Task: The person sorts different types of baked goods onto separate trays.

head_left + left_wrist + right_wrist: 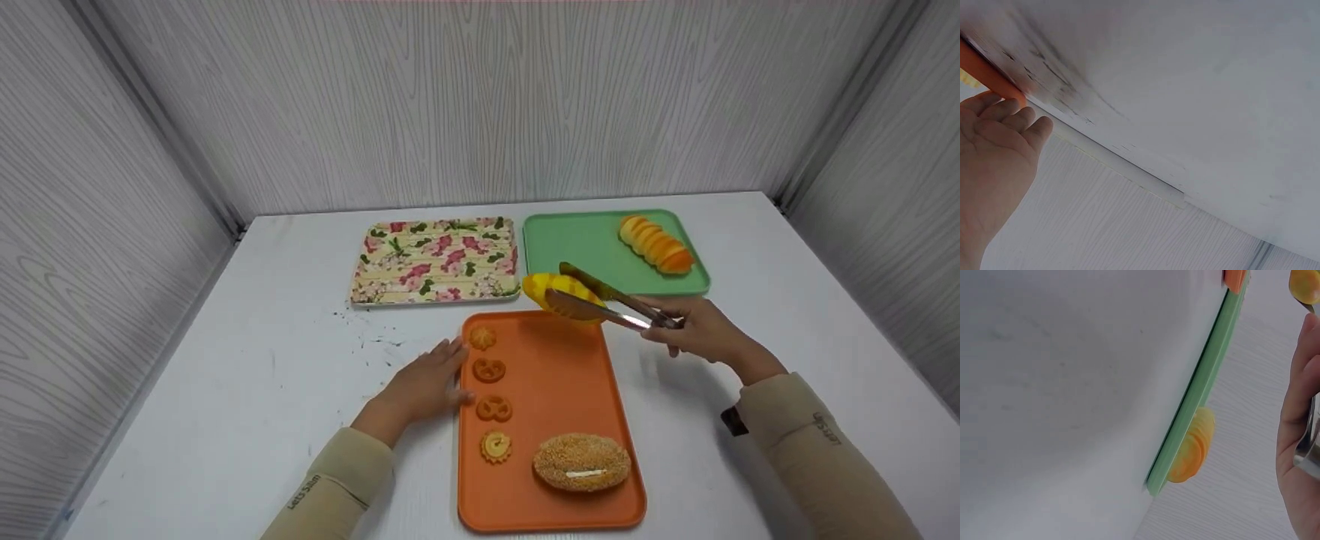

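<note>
My right hand grips metal tongs, whose ends pinch a yellow bread roll. The roll hangs above the far end of the orange tray, near the green tray's front corner. In the right wrist view, the roll and the tongs' handle end are only partly in frame. My left hand rests at the orange tray's left edge, its fingers extended and thumb at the rim. The left wrist view has its fingertips against the tray's side. A sesame-covered bread lies on this tray's near right part.
Several small cookies, among them a pretzel shape, line the orange tray's left side. Behind lie a floral tray and a green tray bearing a segmented roll. Wood-grain panels enclose the white table.
</note>
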Tool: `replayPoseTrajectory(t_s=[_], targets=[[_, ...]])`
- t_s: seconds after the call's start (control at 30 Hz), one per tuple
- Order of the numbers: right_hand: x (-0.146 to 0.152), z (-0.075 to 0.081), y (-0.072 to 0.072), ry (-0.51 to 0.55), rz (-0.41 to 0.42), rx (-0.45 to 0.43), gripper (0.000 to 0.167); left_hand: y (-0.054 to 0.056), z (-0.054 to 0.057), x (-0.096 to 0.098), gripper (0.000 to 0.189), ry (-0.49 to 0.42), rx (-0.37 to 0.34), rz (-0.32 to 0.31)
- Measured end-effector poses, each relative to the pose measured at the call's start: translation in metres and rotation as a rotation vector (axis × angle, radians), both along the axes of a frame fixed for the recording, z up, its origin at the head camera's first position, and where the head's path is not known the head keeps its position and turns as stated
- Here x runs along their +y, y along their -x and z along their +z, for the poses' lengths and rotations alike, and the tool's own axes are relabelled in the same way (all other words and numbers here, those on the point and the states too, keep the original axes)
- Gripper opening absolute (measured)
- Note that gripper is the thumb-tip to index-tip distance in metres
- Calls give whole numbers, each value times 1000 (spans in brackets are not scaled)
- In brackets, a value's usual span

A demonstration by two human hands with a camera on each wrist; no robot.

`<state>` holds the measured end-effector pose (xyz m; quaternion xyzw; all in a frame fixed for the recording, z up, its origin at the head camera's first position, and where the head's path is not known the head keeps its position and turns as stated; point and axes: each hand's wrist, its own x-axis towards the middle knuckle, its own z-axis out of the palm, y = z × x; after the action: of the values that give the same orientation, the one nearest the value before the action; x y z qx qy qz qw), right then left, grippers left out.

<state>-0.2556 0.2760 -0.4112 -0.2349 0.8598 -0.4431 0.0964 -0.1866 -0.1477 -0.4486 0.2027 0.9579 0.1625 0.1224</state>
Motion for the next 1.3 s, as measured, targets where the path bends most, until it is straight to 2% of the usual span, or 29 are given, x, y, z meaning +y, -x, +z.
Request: replayPoseTrajectory(t_s=[0.13,0.4,0.77,1.03,1.3], targets=[[-1,0,5,6,-77,-4,55,-1,0,0,80,2,6,-1],[-1,-3,18,-56,-167,60,54,0,0,0,80,7,-6,9],[1,-6,26,-119,-288,28,69,0,1,-1,81,9,-13,5],[2,-8,31,-183,-335,27,69,0,-2,-2,82,11,-10,7],[3,-10,35,-189,-355,-16,70,0,-1,-1,82,7,-26,27]])
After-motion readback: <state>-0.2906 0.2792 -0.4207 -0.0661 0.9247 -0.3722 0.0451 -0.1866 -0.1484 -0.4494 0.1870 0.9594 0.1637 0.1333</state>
